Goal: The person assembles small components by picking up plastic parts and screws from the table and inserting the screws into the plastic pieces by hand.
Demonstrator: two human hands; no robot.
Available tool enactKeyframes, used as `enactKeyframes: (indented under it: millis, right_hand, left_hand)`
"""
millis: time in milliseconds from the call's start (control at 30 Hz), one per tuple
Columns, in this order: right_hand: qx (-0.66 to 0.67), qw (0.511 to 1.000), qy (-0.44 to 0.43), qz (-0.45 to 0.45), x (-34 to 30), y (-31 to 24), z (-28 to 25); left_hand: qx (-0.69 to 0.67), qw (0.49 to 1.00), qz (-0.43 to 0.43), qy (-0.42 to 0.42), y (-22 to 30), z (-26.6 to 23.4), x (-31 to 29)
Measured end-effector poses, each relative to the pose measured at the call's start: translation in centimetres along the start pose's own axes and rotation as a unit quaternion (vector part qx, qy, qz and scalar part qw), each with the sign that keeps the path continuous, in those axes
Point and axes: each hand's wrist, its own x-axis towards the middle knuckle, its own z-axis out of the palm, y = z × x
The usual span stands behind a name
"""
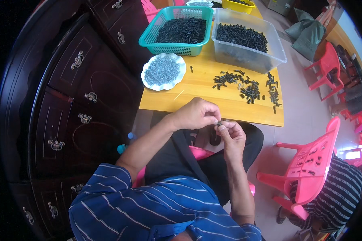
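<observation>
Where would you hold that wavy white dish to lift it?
Probably the white dish's bare scalloped rim, left and right, coming from the near side: small pale pieces fill its middle, and the green basket stands close behind.

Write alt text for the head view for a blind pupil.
A person's left hand and right hand meet at a small dark piece before a yellow table bearing a white plate, green basket, clear bin and loose black pieces.
</observation>
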Motion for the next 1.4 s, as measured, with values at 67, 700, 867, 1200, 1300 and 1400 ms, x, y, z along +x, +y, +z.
enactKeyframes:
  millis: [67, 700, 867, 1200, 1300, 1400]
  right_hand:
    - [-0.002, 1.0, 0.007, 0.0, -0.1, 0.6, -0.1]
    - [0.176, 0.974, -0.015, 0.143, 0.2, -0.1, -0.5]
    - [0.192, 0.967, -0.003, 0.169, 0.3, -0.3, -0.9]
    - [0.223, 0.958, -0.043, 0.176, 0.3, 0.5, -1.3]
    - [0.262, 0.942, -0.015, 0.21, 0.4, 0.2, -1.2]
    - [0.271, 0.941, -0.02, 0.201, 0.3, 0.7, -1.6]
  left_hand:
    - [0.017, 1.0, 0.014, 0.011, 0.3, 0.5, 0.0]
    - [0.024, 1.0, 0.007, 0.015, 0.6, 0.7, 0.2]
    - [0.116, 0.991, 0.051, 0.041, 0.9, 1.4, 0.1]
    - [0.24, 0.959, 0.123, 0.084, -0.2, 3.5, 0.2]
    - [0.229, 0.961, 0.127, 0.084, -0.2, 3.4, 0.2]
    - [0.228, 0.961, 0.135, 0.083, -0.4, 3.7, 0.3]
